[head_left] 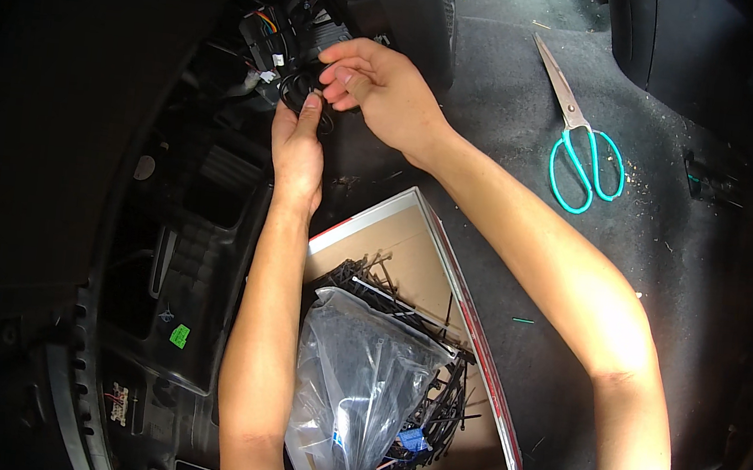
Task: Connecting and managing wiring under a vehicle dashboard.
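Observation:
A small coil of black cable is pinched in my left hand, the thumb pressed over its lower side. My right hand reaches in from the right, its fingers curled at the coil's right edge and closed on part of the cable. Where exactly those fingertips grip is partly hidden. Just beyond the coil, in an opened dark panel, sit a black connector housing with coloured wires and white plugs.
Below my hands an open cardboard box holds black cable ties and a clear plastic bag. Scissors with teal handles lie on the dark carpet at right. A black trim panel with a green tag lies along the left.

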### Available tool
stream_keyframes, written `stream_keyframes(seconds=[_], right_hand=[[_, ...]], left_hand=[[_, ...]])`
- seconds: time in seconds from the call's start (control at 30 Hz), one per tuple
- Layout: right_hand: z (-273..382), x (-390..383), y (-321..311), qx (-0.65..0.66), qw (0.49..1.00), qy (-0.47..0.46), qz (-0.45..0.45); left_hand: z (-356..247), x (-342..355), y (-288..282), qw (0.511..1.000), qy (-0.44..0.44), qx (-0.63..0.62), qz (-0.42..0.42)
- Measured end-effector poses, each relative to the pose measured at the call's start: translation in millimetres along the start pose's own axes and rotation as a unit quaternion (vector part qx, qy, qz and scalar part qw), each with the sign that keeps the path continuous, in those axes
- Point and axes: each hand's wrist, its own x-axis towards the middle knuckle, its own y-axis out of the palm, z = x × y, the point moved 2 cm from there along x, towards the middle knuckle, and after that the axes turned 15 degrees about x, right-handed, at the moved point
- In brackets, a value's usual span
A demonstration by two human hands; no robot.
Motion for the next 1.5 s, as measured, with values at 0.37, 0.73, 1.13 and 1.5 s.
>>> stream_keyframes(seconds=[0.37, 0.73, 1.13, 1.5], right_hand=[[-1.0, -12.4, 6.4, -0.131, 0.982, -0.096, -0.102], [-2.9, 11.1, 19.8, -0.051, 0.986, 0.022, -0.156], [5.5, 14.1, 6.9, -0.290, 0.950, 0.003, -0.113], [-7.4, -1.0, -2.5, -0.223, 0.973, -0.065, 0.002]], left_hand=[[2.5, -4.8, -4.4, 0.993, -0.040, -0.095, 0.063], [0.2, -2.6, -4.5, 0.991, -0.064, -0.086, 0.078], [10.3, 2.4, -11.5, 0.996, -0.052, -0.032, 0.059], [9.8, 3.8, -1.3, 0.990, -0.034, -0.103, 0.092]])
